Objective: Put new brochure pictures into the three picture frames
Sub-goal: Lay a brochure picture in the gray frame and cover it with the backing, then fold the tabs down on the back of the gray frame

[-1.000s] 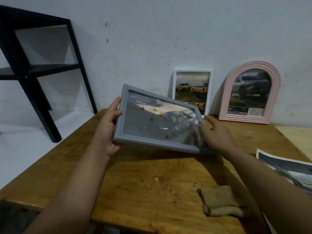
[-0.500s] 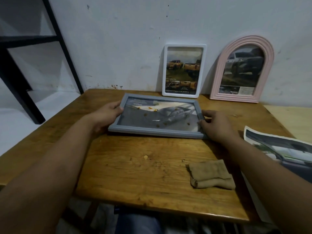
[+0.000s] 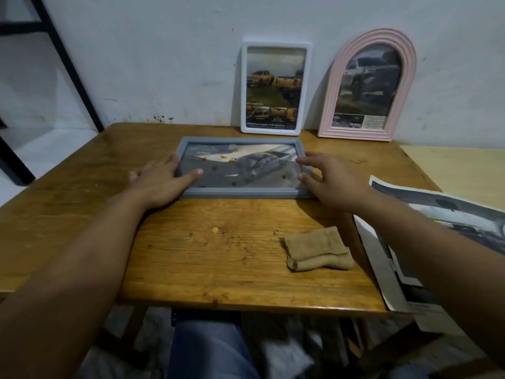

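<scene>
Brown wooden table (image 3: 191, 258) bearing everything; printed car brochure sheets (image 3: 448, 214) lying at right edge; pink arched plastic frame (image 3: 330, 86) and white rectangular plastic frame (image 3: 243, 86) leaning against wall, each showing picture

Grey rectangular plastic frame (image 3: 240, 193) lying flat, face up, mid-table, speckled with orange crumbs

Left hand (image 3: 159, 181) resting flat on left border, fingers straight; right hand (image 3: 332, 179) hovering wide over right end, gripping nothing

Folded tan cloth (image 3: 317, 251) sitting near front

Judging step: 3rd frame being dealt with; next move probably calling for flipping it to reach backing
</scene>
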